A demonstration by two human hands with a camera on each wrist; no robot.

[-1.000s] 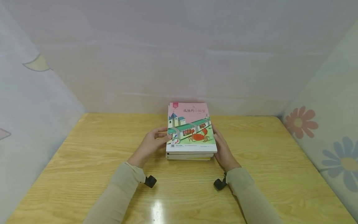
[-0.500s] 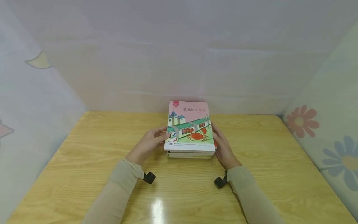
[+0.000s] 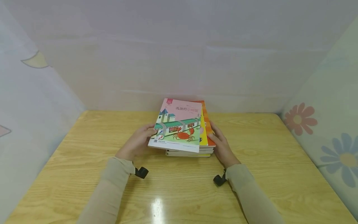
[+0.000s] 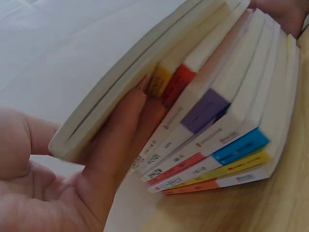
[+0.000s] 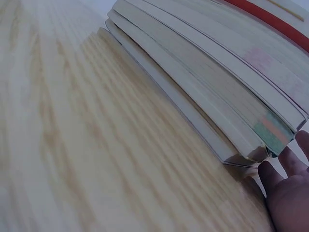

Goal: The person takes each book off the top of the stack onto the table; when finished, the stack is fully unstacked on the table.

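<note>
A stack of several books (image 3: 190, 152) lies in the middle of a wooden table (image 3: 84, 149). My left hand (image 3: 146, 137) grips the left edge of the top book (image 3: 179, 130), which has a pink cover with a red crab, and holds it raised and shifted left. In the left wrist view my fingers (image 4: 116, 130) sit under the top book (image 4: 145, 63), above the coloured spines (image 4: 217, 145). A yellow cover (image 3: 203, 137) and an orange cover (image 3: 208, 126) show beneath. My right hand (image 3: 221, 144) rests flat against the stack's right side, and its fingertips (image 5: 285, 193) lie by the page edges (image 5: 217, 72).
A white sheet (image 3: 179, 62) hangs close behind the table. Flowered cloth (image 3: 321, 130) walls the right side and pale cloth (image 3: 28, 109) the left. Bare wood (image 3: 179, 193) stretches from the stack to the near edge. Black wrist cameras (image 3: 141, 172) sit at both sleeves.
My left hand has lifted the top book and slid it left, uncovering the yellow and orange covers below. The right hand stays against the stack.
</note>
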